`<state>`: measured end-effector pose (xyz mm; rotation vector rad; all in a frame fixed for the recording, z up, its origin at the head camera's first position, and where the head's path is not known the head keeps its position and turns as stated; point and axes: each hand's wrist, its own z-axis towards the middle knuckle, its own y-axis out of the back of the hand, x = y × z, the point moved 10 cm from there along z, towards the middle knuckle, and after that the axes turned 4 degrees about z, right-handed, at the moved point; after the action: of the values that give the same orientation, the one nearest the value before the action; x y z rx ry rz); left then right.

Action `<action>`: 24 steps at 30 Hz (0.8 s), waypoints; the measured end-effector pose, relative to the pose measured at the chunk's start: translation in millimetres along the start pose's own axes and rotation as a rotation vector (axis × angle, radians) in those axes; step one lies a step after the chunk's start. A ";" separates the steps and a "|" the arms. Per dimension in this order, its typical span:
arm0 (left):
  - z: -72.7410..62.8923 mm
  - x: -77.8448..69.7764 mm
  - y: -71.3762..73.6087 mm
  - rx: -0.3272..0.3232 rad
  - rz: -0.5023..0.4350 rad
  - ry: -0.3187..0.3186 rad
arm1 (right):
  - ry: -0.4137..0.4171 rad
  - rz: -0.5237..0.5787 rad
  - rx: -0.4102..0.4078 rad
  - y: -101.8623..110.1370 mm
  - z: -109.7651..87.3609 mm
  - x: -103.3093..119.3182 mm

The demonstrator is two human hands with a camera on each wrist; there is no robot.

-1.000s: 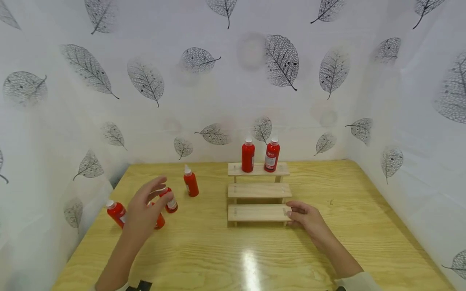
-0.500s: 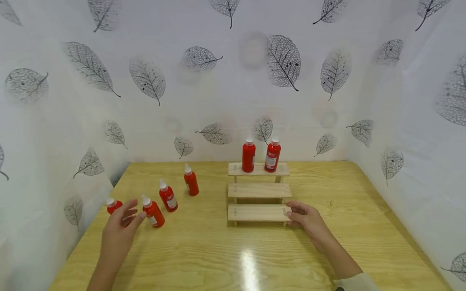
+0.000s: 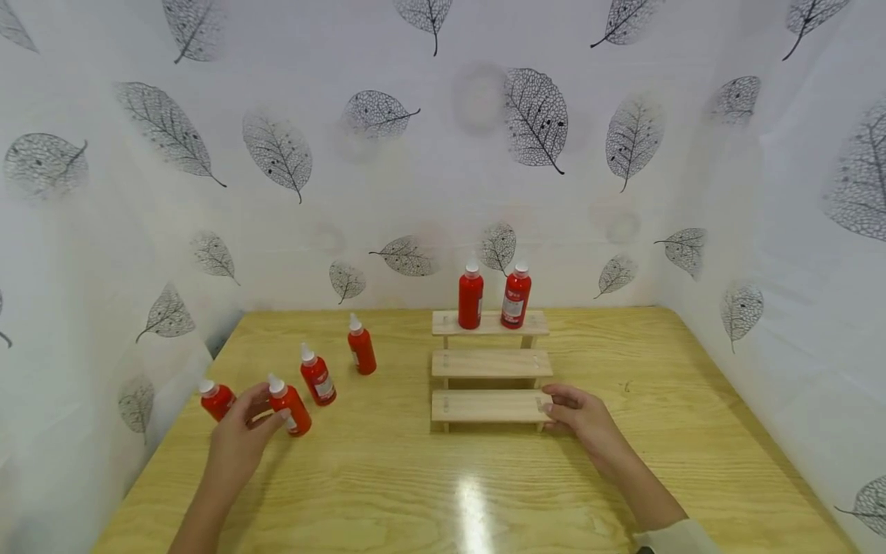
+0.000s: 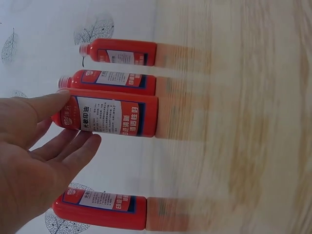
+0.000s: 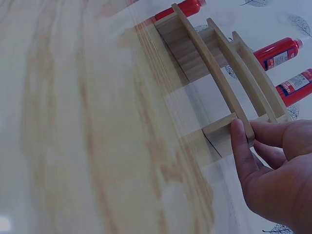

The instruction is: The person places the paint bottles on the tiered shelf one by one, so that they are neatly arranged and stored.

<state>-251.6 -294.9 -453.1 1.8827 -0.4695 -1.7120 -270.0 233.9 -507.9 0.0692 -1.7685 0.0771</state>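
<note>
My left hand (image 3: 238, 442) is at a red stamp ink bottle (image 3: 296, 415) with a white pointed cap. In the left wrist view the thumb lies along one side of this bottle (image 4: 109, 113) near its top, and the other fingers bend along the opposite side. The bottle stands upright on the table. On the right, my right hand (image 3: 587, 425) pinches the right end of the lowest step of a three-step wooden shelf (image 3: 484, 406). The right wrist view shows the thumb against the edge of that step (image 5: 222, 83), fingers behind it.
Other red bottles stand on the left side: one at the far left (image 3: 217, 402), and two behind the held one, nearer (image 3: 319, 381) and farther (image 3: 363, 352). Two more bottles (image 3: 471, 300) are on the shelf's top step. Leaf-printed curtains surround the wooden table (image 3: 388, 492).
My left hand has come down from above the bottles, passed by the far-left one, and moved right onto the bottle beside it. My right hand stays at the shelf.
</note>
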 end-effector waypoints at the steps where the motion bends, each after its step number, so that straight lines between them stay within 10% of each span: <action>1: 0.6 0.1 -0.2 -0.004 -0.003 -0.001 | 0.000 0.001 -0.005 0.4 0.2 -0.3; 12: -5.9 -15.6 3.6 -0.070 -0.035 -0.052 | -0.003 -0.001 0.005 0.4 1.0 -1.5; 24: -16.6 -90.4 -24.7 0.037 -0.210 -0.185 | -0.020 0.032 0.027 3.0 1.7 -3.9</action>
<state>-249.5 -219.2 -395.5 1.8629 -0.3869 -2.0398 -271.2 236.8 -512.1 0.0612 -1.7889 0.1244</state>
